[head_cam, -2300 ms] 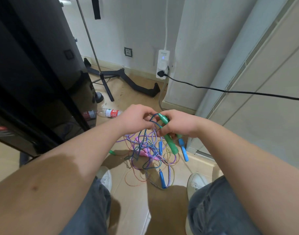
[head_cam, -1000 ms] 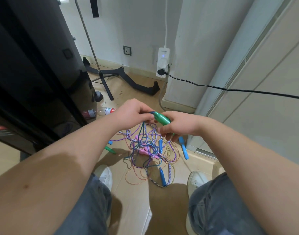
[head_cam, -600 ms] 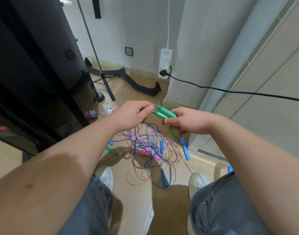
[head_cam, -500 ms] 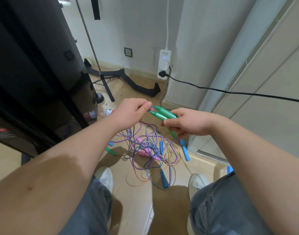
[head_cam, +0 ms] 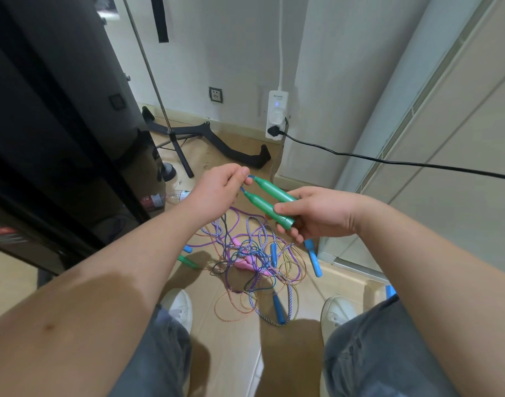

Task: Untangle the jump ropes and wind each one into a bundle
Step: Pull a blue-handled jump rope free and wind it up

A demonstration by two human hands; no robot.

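Note:
Two green jump-rope handles [head_cam: 267,200] lie side by side in my right hand [head_cam: 317,213], which grips their rear ends. My left hand [head_cam: 219,191] pinches the dark blue cord where it leaves the handle tips. The cord drops from that hand into a tangle of ropes [head_cam: 254,259] on the floor between my feet. The tangle holds purple, blue-white braided and orange cords, pink handles [head_cam: 242,263], several blue handles [head_cam: 313,257] and another green handle [head_cam: 188,261].
A black cabinet [head_cam: 59,124] stands close on the left. A tripod stand [head_cam: 171,138] and a plastic bottle [head_cam: 171,197] are behind the tangle. A power strip [head_cam: 276,114] hangs on the wall, its black cable [head_cam: 389,161] running right. White shoes [head_cam: 337,313] flank the ropes.
Both green handles have come up side by side in my right hand, lifted clear of the tangle. My left hand shifted from the knot to pinching the cord at the handle tips.

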